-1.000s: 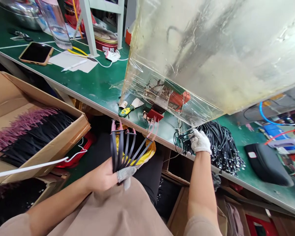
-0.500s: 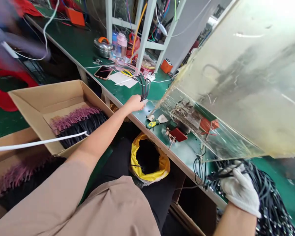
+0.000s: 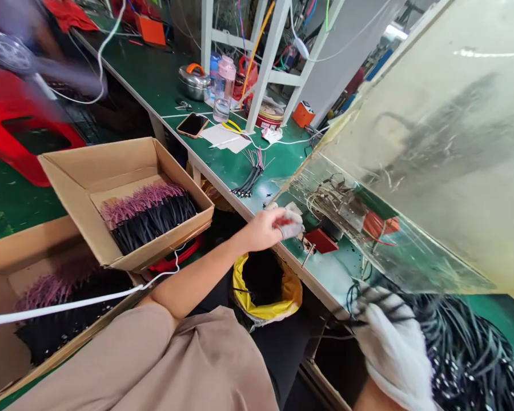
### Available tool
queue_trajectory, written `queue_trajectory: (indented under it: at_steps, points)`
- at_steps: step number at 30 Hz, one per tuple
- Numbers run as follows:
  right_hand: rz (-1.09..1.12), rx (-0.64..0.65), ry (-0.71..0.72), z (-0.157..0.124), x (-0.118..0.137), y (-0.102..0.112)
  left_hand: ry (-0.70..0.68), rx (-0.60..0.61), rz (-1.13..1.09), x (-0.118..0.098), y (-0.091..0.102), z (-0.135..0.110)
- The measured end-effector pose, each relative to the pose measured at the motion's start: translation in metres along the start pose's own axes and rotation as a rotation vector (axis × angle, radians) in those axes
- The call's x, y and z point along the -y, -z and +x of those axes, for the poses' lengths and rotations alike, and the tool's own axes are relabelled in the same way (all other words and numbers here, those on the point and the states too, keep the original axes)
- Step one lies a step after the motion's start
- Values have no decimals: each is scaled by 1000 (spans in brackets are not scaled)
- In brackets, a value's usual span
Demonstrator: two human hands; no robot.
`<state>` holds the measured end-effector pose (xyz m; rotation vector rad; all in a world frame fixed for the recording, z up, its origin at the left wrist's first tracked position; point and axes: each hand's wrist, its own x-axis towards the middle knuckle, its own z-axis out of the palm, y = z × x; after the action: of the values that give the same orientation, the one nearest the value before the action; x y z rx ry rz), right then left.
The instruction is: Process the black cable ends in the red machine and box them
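Observation:
My left hand (image 3: pixel 270 228), grey cots on its fingertips, hovers over the front edge of the green bench (image 3: pixel 163 85), fingers loosely bent and nothing in them. It is just left of a small red fixture (image 3: pixel 321 240). A bundle of black cables with pink ends (image 3: pixel 251 176) lies on the bench beyond it, apart from the hand. My right hand (image 3: pixel 389 345), in a white glove and blurred, is closed among the pile of black cables (image 3: pixel 466 348) at lower right, with strands crossing its fingers.
A tilted clear shield (image 3: pixel 428 160) covers the machine on the right. An open cardboard box (image 3: pixel 81 171) of pink-tipped black cables sits left, another below it. A yellow-lined bin (image 3: pixel 282 297) stands under the bench. Phone (image 3: pixel 192 124), bottle (image 3: pixel 224 88) and paper (image 3: pixel 223 137) lie farther back.
My left hand let go of the cable bundle, which now lies on the bench, and drew back toward the red fixture. My right hand stayed in the black cable pile.

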<state>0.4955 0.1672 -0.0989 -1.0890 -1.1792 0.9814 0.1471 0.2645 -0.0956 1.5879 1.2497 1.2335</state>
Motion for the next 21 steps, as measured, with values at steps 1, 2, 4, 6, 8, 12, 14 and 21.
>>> queue_trajectory:
  at_steps: [1, 2, 4, 6, 8, 12, 14, 21]
  points:
    - [-30, 21, -27, -5, -8, -16, -36, 121, -199, -2, -14, -9]
    - [-59, 52, -59, -9, -16, -33, -45, 230, -368, -3, -27, -18]
    - [-62, 111, -122, -15, -28, -67, 4, 387, -549, -4, -47, -29]
    - [-22, 168, -184, -17, -33, -93, 53, 467, -639, -5, -59, -34]
    - [-65, 222, -234, -18, -29, -107, 93, 488, -729, -8, -64, -36]
    - [-204, 311, -299, -19, -11, -114, 165, 423, -796, -18, -65, -36]
    - [-251, 326, -299, -19, -1, -114, 166, 420, -745, -24, -64, -36]
    - [-282, 299, -396, -21, 4, -108, 88, 295, -406, -28, -65, -37]
